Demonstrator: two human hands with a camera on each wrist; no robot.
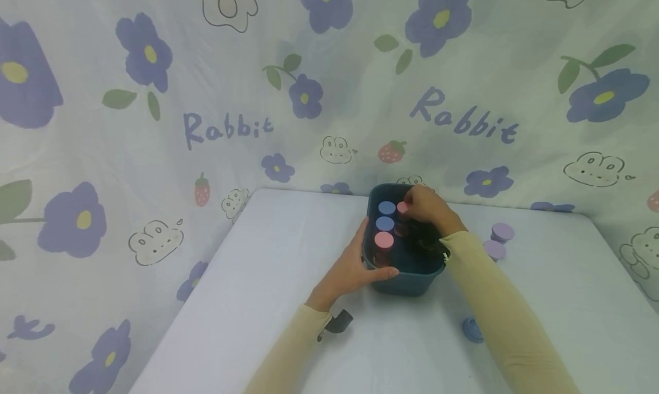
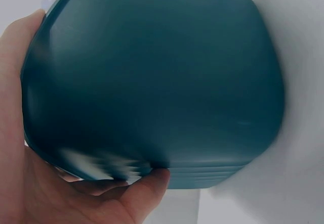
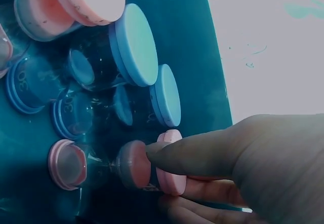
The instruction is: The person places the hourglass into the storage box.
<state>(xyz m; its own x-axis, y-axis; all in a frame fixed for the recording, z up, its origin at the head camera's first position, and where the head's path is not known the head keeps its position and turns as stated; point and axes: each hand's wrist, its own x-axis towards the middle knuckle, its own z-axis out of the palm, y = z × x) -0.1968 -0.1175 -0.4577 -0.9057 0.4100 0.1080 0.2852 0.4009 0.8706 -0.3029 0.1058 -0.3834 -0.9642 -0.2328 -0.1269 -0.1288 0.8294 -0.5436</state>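
Note:
A dark teal plastic bin [image 1: 407, 283] stands on the white table. My left hand [image 1: 352, 268] grips its near left side, thumb over the rim; in the left wrist view, the curled fingers [image 2: 149, 191] lie against the ribbed outer wall. Inside the bin, my right hand [image 1: 424, 204] pinches a pink-capped sand timer [image 3: 172, 176] near its top cap. Beside that timer stand two blue-capped sand timers [image 3: 139, 46]. Another pink-capped sand timer [image 1: 384, 240] is closer to the bin's near end. Part of the bin's right side is hidden by the right wrist.
Two purple-capped timers [image 1: 502, 232] stand on the table to the right of the bin. A blue round-ended object [image 1: 472, 329] lies by the right forearm, partly covered by the sleeve. Behind the table hangs a patterned curtain [image 1: 329, 96].

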